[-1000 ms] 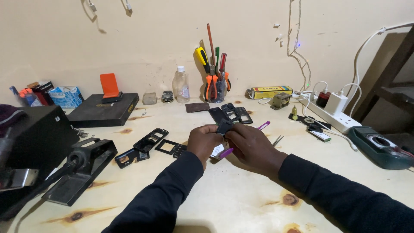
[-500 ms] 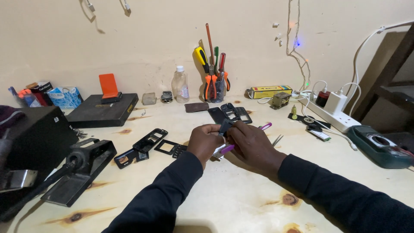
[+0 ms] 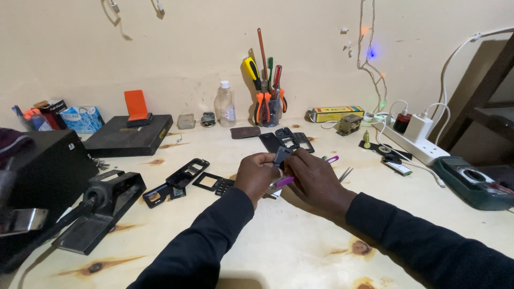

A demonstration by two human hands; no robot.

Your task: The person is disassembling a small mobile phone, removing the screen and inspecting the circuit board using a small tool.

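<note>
A pale, knot-marked wooden tabletop [image 3: 300, 251] carries black phone frames [image 3: 187, 174], a purple-handled tool [image 3: 284, 182], and orange pliers [image 3: 262, 109] beside a yellow-handled screwdriver [image 3: 251, 69].

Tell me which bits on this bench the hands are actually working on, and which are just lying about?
In use:
left hand
right hand
small dark part held between both hands
purple tool at the hands

Lying about:
black frames
phone shells
tweezers
screwdrivers and pliers
clear bottle
power strip
black box
</note>
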